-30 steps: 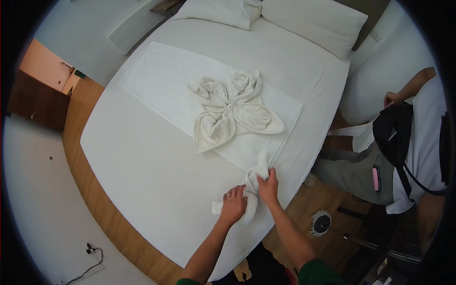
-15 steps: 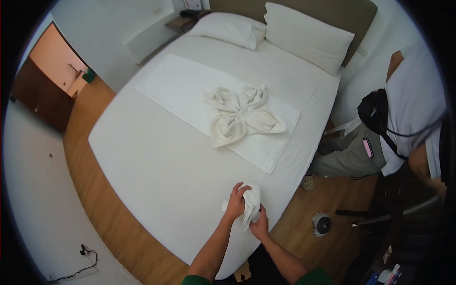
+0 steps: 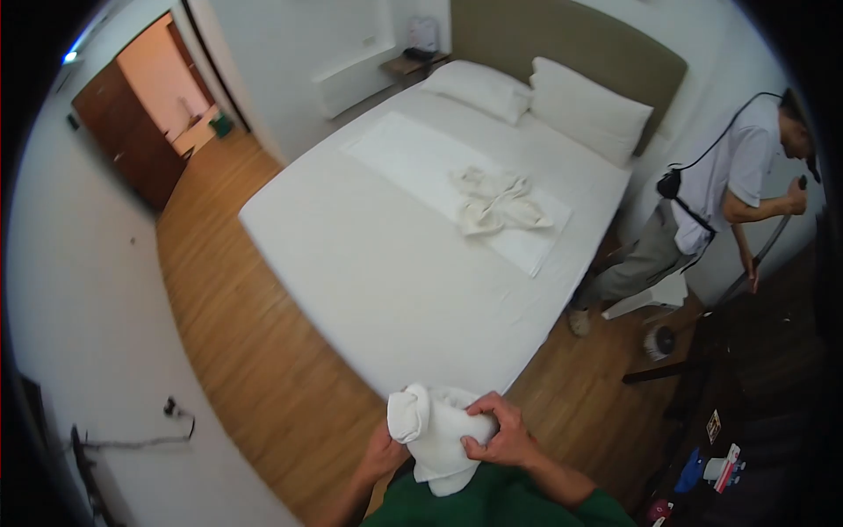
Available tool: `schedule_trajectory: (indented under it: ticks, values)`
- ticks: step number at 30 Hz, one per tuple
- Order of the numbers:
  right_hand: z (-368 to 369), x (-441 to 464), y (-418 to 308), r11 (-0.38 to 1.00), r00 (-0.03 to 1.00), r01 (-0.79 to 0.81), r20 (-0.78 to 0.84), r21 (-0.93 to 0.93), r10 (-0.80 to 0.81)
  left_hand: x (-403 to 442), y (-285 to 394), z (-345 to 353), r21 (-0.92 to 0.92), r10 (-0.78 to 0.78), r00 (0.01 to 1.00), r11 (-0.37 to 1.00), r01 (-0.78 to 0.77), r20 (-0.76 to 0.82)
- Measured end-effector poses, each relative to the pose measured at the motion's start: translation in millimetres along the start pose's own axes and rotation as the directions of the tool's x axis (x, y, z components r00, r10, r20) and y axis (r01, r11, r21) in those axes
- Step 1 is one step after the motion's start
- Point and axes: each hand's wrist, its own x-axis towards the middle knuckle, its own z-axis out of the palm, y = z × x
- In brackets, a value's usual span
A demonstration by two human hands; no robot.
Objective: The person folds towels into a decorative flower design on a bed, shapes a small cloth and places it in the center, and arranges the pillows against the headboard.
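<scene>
A white towel (image 3: 443, 443), folded with a rolled end at its upper left, is held up close to my body beyond the foot of the bed. My left hand (image 3: 383, 452) grips its left side, the fingers partly hidden behind the cloth. On the right side, my right hand (image 3: 507, 432) pinches the towel between thumb and fingers. Farther off, white towels shaped into a flower-like form (image 3: 499, 202) lie on a white cloth runner (image 3: 404, 158) across the bed (image 3: 351, 255).
Two pillows (image 3: 588, 110) lean at the headboard (image 3: 562, 35). To the right, a person (image 3: 716, 189) in a white shirt holds a long handle near a round brush head (image 3: 659, 342). A dark desk (image 3: 746, 378) with small items stands at right. An open door (image 3: 132, 132) is at left.
Both hands have drawn the towel from above the bed back toward my body, and its rolled end now shows. My view has shifted. The person at right stands more upright, handle visible.
</scene>
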Motion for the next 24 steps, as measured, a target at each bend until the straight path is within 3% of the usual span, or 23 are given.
schedule_trajectory:
  ticks: [2, 4, 6, 7, 8, 10, 12, 17, 19, 20, 22, 24]
  values:
    - [23, -9, -26, 0.996, 0.996, 0.07, 0.052, 0.059, -0.073, -44, 14, -16, -0.075, 0.078, 0.994, 0.994, -0.083, -0.073]
    - [36, -19, -48, 0.962, 0.966, 0.248, 0.041, 0.114, -0.254, -83, 12, -31, -0.068, 0.089, 0.992, 0.993, -0.095, -0.092]
    - [52, -33, -60, 0.926, 0.939, 0.331, 0.036, 0.179, -0.342, -105, 25, -39, -0.133, 0.276, 0.959, 0.95, -0.282, -0.062]
    - [57, -42, -68, 0.912, 0.924, 0.362, 0.056, 0.191, -0.379, -118, 34, -42, 0.005, 0.334, 0.939, 0.942, -0.335, -0.087]
    - [62, -51, -74, 0.899, 0.908, 0.39, 0.077, 0.201, -0.411, -129, 41, -44, 0.016, 0.332, 0.938, 0.943, -0.332, -0.104]
    - [67, -71, -80, 0.89, 0.901, 0.382, 0.114, 0.249, -0.419, -152, 52, -42, 0.181, 0.474, 0.88, 0.868, -0.463, -0.021]
    - [73, -94, -79, 0.892, 0.942, 0.213, 0.161, 0.398, -0.296, -175, 59, -37, 0.229, 0.46, 0.887, 0.867, -0.443, -0.027]
    - [93, -154, -84, 0.858, 0.96, 0.074, 0.198, 0.508, -0.2, -238, 63, -35, 0.305, 0.344, 0.938, 0.891, -0.335, 0.026]
    - [91, -158, -90, 0.866, 0.957, 0.087, 0.199, 0.493, -0.21, -249, 58, -45, -0.037, 0.284, 0.957, 0.957, -0.286, -0.053]
    - [94, -161, -98, 0.877, 0.962, 0.078, 0.193, 0.475, -0.191, -250, 57, -46, -0.045, 0.306, 0.951, 0.95, -0.308, -0.045]
    - [99, -167, -106, 0.891, 0.968, 0.074, 0.182, 0.449, -0.173, -254, 74, -45, 0.331, 0.315, 0.948, 0.891, -0.311, 0.045]
    - [108, -168, -108, 0.918, 0.949, 0.015, 0.283, 0.397, -0.138, -260, 80, -49, 0.404, 0.39, 0.92, 0.836, -0.371, 0.038]
